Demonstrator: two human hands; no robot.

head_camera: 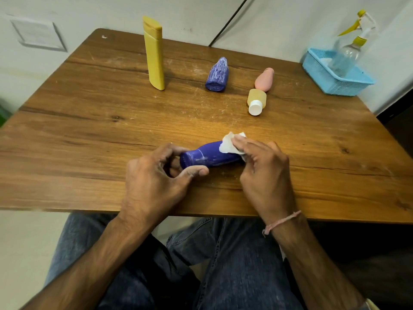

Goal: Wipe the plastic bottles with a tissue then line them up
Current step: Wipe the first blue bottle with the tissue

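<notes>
Head view: the left hand (pixel 154 175) grips the blue bottle (pixel 207 157), held sideways near six o'clock on the table (pixel 89 130); the right hand (pixel 266 171) pinches a tissue (pixel 228 144) against it. A yellow bottle (pixel 154 54) stands toward eleven o'clock.

Plain room: wooden table (pixel 89 142) against white wall (pixel 290 23).

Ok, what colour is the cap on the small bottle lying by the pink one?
White cap, seen clearly in the head view.
</notes>
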